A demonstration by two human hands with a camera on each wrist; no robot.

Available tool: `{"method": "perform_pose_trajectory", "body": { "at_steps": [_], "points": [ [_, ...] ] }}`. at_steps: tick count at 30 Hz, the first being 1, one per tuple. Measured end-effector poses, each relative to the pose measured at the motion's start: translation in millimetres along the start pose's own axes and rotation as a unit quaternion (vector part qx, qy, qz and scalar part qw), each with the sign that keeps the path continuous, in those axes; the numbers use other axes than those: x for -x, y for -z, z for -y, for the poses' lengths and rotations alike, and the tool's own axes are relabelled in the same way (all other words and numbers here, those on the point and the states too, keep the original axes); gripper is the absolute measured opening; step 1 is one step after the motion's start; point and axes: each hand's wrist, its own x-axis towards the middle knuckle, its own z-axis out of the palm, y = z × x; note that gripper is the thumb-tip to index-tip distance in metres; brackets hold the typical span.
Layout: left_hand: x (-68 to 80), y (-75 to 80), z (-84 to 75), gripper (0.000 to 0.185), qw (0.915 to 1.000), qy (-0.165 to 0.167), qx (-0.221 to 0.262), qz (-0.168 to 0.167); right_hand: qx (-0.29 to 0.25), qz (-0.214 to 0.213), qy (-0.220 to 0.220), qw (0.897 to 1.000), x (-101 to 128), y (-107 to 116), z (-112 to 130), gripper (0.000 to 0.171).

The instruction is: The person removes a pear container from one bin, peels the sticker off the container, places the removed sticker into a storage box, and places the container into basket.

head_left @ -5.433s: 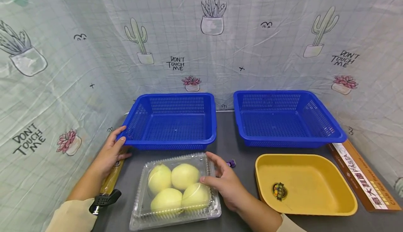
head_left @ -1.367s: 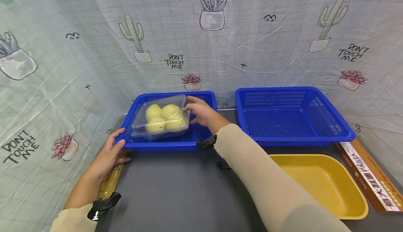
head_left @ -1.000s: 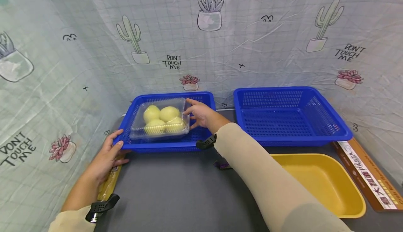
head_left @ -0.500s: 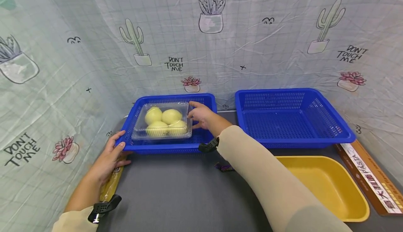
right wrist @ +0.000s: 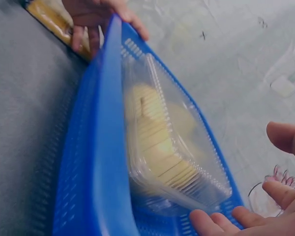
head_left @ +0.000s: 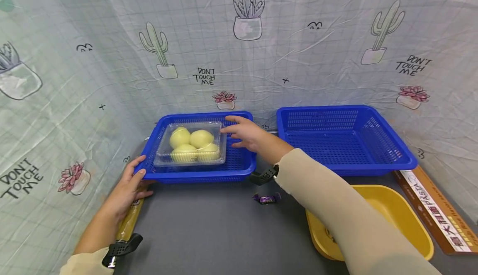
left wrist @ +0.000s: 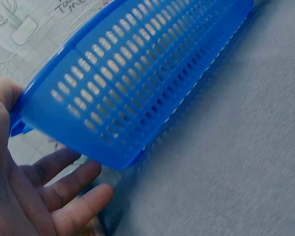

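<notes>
Clamshell box (head_left: 191, 146) in left basket (head_left: 239, 165); right hand (head_left: 248, 134) grip slack beside it; left hand (head_left: 127, 186) grasps basket corner.

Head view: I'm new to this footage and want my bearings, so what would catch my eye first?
A clear clamshell of pale yellow fruit sits inside the left blue basket, whose near corner the left hand holds. The right hand hovers open just beside the clamshell. To the right are a second blue basket, empty, and nearer, a yellow tray.
</notes>
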Motion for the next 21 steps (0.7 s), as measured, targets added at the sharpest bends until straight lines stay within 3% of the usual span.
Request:
{"method": "perform_pose_trajectory", "body": {
  "at_steps": [7,11,13,17,21],
  "points": [
    [-2.0,-16.6,-10.6,0.061,0.9982,0.034,-0.025,-0.042,-0.004,0.044,0.006,0.999,36,13,2,0.074],
    [-1.9,-27.2,-16.8,0.062,0.9913,0.023,-0.090,-0.093,-0.009,0.069,0.020,0.997,59,21,2,0.071],
    [0.0,-31.3,-19.4,0.063,0.9789,0.003,-0.161,-0.126,-0.009,0.083,0.032,0.996,71,26,1,0.071],
    [5.2,-41.1,-26.6,0.062,0.9368,-0.047,-0.289,-0.191,-0.004,0.106,0.058,0.993,93,37,-1,0.071],
    [9.2,-57.5,-35.0,0.061,0.9037,-0.110,-0.353,-0.215,0.006,0.115,0.075,0.990,112,47,-6,0.072]
  ]
}}
